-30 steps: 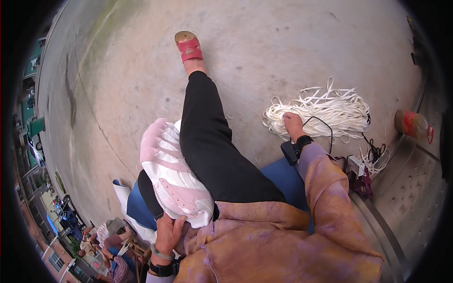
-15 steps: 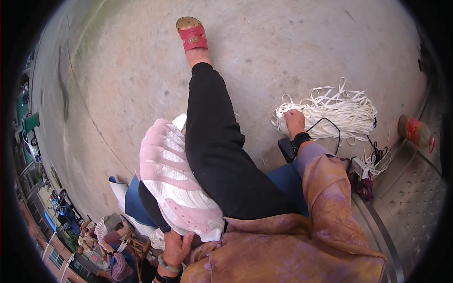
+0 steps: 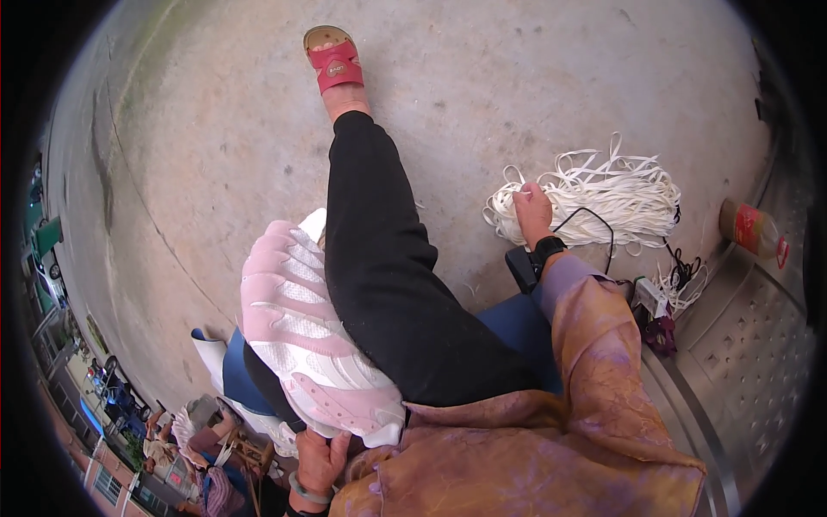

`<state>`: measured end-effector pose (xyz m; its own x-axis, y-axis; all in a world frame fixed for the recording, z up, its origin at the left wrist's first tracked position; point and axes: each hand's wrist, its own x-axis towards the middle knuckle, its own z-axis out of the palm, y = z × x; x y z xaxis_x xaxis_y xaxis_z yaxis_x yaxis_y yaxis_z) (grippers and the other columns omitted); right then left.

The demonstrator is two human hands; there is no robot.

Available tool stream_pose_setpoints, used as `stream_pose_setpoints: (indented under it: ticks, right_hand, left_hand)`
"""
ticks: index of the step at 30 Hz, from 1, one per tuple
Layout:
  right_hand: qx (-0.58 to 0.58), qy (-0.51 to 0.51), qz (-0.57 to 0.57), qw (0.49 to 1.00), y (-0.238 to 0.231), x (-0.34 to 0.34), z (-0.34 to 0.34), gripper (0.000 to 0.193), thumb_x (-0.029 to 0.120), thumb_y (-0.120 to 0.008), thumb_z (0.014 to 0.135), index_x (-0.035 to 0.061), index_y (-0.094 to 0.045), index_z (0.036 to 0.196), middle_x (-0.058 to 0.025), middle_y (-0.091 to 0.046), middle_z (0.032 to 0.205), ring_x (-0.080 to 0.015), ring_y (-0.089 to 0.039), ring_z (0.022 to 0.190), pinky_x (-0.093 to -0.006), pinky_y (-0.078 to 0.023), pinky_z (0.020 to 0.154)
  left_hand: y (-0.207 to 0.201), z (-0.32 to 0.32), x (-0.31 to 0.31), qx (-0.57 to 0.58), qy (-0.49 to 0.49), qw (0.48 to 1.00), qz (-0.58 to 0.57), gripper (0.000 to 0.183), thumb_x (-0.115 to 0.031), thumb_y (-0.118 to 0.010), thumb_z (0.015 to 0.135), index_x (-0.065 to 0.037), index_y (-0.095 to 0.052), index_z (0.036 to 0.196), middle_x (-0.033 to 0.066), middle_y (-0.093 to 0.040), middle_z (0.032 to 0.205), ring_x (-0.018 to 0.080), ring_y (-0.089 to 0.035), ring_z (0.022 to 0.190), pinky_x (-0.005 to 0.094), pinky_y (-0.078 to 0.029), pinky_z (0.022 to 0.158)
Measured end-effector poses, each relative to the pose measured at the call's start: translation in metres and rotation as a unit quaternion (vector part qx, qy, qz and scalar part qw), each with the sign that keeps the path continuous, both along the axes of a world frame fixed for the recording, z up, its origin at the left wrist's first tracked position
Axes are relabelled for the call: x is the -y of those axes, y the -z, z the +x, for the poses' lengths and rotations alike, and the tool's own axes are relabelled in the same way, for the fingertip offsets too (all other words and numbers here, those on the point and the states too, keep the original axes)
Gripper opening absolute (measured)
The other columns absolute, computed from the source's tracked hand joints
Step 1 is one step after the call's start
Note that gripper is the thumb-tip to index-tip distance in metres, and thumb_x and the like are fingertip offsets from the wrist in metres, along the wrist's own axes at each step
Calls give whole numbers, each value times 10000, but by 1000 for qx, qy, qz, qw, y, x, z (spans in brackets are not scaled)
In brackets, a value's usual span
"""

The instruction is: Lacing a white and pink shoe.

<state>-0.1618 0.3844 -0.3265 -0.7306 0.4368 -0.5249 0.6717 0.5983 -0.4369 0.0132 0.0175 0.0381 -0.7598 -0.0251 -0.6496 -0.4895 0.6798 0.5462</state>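
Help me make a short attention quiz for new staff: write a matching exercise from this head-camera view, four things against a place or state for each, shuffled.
Column 1
1. Left hand
2. Right hand
3. Sandal
4. Bottle

Column 2
A. Red-labelled, near the picture's right edge
B. At the left side of the heap of white laces
C. Worn on the foot near the picture's top
D. At the near end of the pink-and-white shoe uppers

Right pairs: 1-D, 2-B, 3-C, 4-A.
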Motion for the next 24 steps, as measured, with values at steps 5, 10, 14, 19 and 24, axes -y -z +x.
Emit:
stream_pose_setpoints:
  ticks: [5, 10, 14, 19, 24]
  right_hand:
    - [118, -63, 44, 990, -9, 2, -6, 342, 326, -622, 711, 90, -625, 959, -159, -648, 913, -322, -613, 883, -397, -470, 764]
    - [77, -63, 57, 993, -6, 9, 5, 353, 340, -625, 722, 98, -616, 979, -150, -648, 936, -323, -611, 904, -390, -464, 785]
    - [-3, -122, 80, 989, 2, 15, 9, 294, 314, -620, 751, 121, -598, 972, -120, -618, 907, -295, -589, 898, -417, -420, 754]
    - [-34, -244, 112, 963, 2, 33, 9, 245, 296, -620, 757, 134, -603, 940, -85, -578, 897, -268, -562, 884, -435, -370, 719]
    - [35, -247, 141, 958, 3, 29, 7, 177, 308, -563, 792, 150, -639, 817, -84, -592, 873, -278, -579, 844, -447, -367, 707]
  left_hand:
    - [2, -1, 2, -5, 27, 1000, -2, 202, -119, -616, 811, 8, -578, 963, 185, -646, 808, 381, -631, 730, 397, -496, 618]
    - [-2, -2, -1, 14, -17, 1000, 4, 220, -176, -588, 848, 14, -607, 958, 160, -657, 834, 302, -641, 757, 357, -484, 681]
    - [1, -2, -1, 13, -19, 1000, 0, 230, -188, -595, 844, 12, -606, 957, 160, -656, 828, 309, -641, 758, 360, -483, 676]
    - [-1, -4, 0, -8, 26, 1000, -5, 236, -130, -616, 808, 7, -577, 997, 185, -648, 822, 384, -633, 745, 395, -503, 645]
    - [0, -13, -4, -10, 40, 999, 8, 239, -133, -617, 807, 5, -578, 999, 188, -648, 840, 385, -635, 768, 398, -506, 661]
